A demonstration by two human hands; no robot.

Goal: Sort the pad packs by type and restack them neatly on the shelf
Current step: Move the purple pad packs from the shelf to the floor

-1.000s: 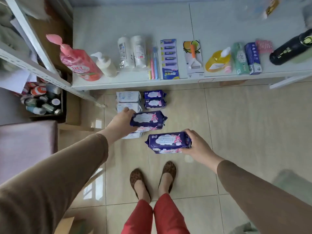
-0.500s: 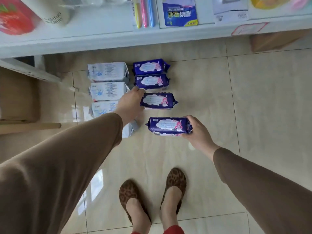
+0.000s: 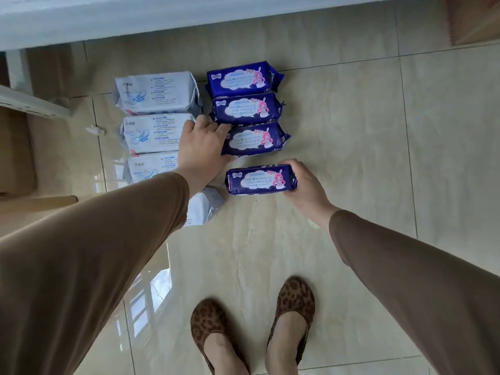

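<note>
Two columns of pad packs lie on the tiled floor. On the left are several white packs point(image 3: 157, 92), partly hidden by my left arm. On the right, three dark blue packs with a pink cartoon figure lie in a row point(image 3: 243, 78). My left hand point(image 3: 201, 144) grips the left end of the third blue pack point(image 3: 255, 139), which lies against the second. My right hand point(image 3: 304, 182) grips the right end of a fourth blue pack point(image 3: 259, 180), held a little nearer to me, apart from the row.
The white shelf edge point(image 3: 108, 20) runs across the top. A shelf leg and a metal rack point(image 3: 29, 104) stand at the left, with cardboard point(image 3: 16, 152) beside them. A brown box corner point(image 3: 473, 17) sits top right. My feet point(image 3: 251, 328) stand on the tiles below.
I have bent lower, so the packs look larger and the shelf top has left view. My left hand set the third blue pack down against the row. My right hand's pack came closer.
</note>
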